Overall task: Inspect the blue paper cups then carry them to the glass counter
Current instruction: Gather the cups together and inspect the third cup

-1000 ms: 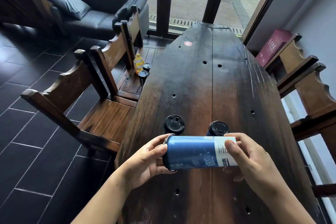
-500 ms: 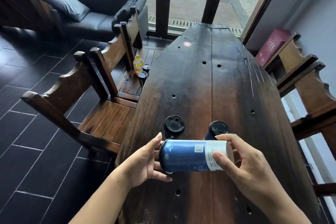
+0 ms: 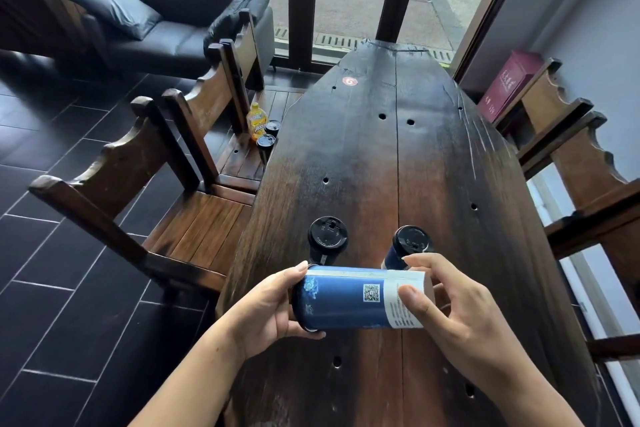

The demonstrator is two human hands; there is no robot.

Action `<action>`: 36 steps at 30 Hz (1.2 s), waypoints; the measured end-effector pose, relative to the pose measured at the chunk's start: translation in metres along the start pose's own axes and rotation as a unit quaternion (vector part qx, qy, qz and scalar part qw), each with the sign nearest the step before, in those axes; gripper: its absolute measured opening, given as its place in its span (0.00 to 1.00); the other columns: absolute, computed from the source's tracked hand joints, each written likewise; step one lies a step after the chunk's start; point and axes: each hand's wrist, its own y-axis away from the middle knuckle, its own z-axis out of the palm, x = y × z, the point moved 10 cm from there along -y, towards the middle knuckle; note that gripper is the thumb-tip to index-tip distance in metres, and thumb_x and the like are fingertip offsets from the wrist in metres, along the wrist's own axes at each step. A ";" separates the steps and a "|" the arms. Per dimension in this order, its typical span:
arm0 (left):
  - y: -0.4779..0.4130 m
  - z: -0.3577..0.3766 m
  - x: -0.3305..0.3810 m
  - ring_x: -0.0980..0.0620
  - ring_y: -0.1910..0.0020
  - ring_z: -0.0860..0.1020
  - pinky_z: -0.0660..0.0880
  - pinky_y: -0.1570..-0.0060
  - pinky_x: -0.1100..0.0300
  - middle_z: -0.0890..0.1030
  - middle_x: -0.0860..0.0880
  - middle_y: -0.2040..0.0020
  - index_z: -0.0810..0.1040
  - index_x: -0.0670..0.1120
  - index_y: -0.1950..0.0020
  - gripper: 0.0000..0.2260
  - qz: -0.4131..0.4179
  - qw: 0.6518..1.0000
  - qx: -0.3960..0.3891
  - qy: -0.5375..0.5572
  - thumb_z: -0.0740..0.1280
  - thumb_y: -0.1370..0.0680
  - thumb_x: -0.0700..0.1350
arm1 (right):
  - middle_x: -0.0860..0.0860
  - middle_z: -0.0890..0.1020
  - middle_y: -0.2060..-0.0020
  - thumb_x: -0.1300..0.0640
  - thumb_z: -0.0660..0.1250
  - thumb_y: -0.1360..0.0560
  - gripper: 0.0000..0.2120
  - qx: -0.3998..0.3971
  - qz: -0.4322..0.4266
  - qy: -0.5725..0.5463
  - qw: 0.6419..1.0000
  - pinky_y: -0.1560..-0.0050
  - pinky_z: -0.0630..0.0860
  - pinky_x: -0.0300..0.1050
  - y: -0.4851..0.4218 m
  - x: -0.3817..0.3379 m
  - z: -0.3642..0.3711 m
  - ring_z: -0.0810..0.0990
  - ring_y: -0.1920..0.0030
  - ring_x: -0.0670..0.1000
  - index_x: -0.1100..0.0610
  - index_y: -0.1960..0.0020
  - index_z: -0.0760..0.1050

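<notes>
1. Head view: I hold one blue paper cup [image 3: 349,298] on its side above the near end of the dark wooden table [image 3: 433,166]. My left hand [image 3: 266,312] cups its lidded end and my right hand [image 3: 460,315] pinches the white-labelled base, thumb on top.
2. Both hands are closed around this cup; neither is spread or empty.
3. To inspect well, I judge I should roll the cup slowly, keep the lid end supported, and avoid squeezing the paper wall.
4. Count: three cups on or over the table, the held one plus two upright, black-lidded cups [image 3: 327,237] [image 3: 408,244] just beyond my hands.
5. On a chair seat [image 3: 242,156] to the left stand two more dark-lidded cups and one yellow bottle [image 3: 257,121].
6. No glass counter is visible here.
</notes>
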 end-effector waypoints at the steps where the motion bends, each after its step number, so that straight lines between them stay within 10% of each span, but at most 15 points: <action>1: 0.000 0.000 0.002 0.40 0.43 0.83 0.83 0.50 0.41 0.81 0.38 0.32 0.79 0.45 0.31 0.27 0.014 1.000 -0.005 -0.002 0.73 0.26 0.57 | 0.40 0.85 0.50 0.25 0.59 0.31 0.28 0.002 0.008 -0.002 1.000 0.56 0.77 0.35 0.000 0.002 -0.001 0.81 0.47 0.37 0.40 0.40 0.76; 25: -0.019 0.016 0.025 0.36 0.41 0.81 0.80 0.43 0.36 0.77 0.31 0.32 0.73 0.41 0.27 0.35 0.081 0.997 -0.002 -0.015 0.73 0.29 0.58 | 0.39 0.84 0.45 0.30 0.67 0.33 0.32 -0.065 0.058 -0.036 0.996 0.50 0.76 0.27 0.012 0.037 0.017 0.80 0.42 0.35 0.43 0.33 0.76; 30: -0.041 0.055 0.044 0.49 0.48 0.82 0.82 0.56 0.49 0.81 0.44 0.40 0.73 0.48 0.30 0.37 0.127 0.987 0.040 -0.094 0.76 0.35 0.61 | 0.44 0.86 0.44 0.46 0.79 0.35 0.39 -0.158 0.118 -0.100 0.975 0.38 0.79 0.40 0.032 0.067 0.059 0.85 0.44 0.41 0.46 0.26 0.69; 36: -0.072 0.120 -0.002 0.43 0.38 0.84 0.79 0.36 0.45 0.85 0.43 0.39 0.75 0.44 0.31 0.32 0.105 0.975 -0.021 -0.193 0.79 0.31 0.54 | 0.46 0.87 0.45 0.48 0.79 0.37 0.30 -0.051 0.190 -0.224 0.954 0.36 0.80 0.53 0.042 0.113 0.050 0.85 0.44 0.48 0.44 0.36 0.76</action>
